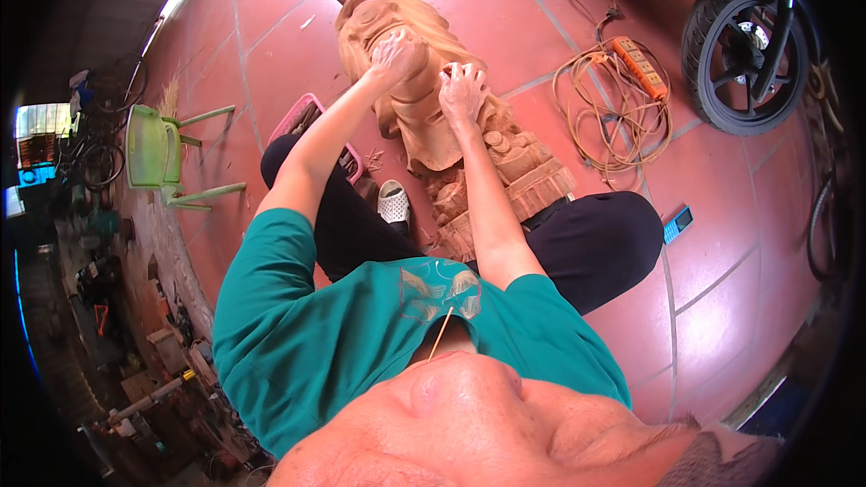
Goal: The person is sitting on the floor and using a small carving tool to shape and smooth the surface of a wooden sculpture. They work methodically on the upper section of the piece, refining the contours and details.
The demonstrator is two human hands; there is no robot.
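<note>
While pressing down on the carving (451,140), hold the left hand (397,56) as it looks now: fingers curled and bunched over the rounded upper part. Cannot tell whether anything small sits under them. Lay the right hand (463,90) just beside it, lower on the carving, fingers spread fairly wide and flat on the wood, seemingly empty. Probably best to work with short, light strokes along the grain, using the spread hand as a brace so the carving, lying lengthwise on the tiles between the knees, does not roll. Ease the pressure near the fine relief at the carving's near end, likely the most fragile part. Mind the slipper (393,203) touching the carving's left flank and the pink basket (311,117) further left. Leave the cord (613,117) coiled to the carving's right, well apart, with the wheel (735,54) beyond it.
</note>
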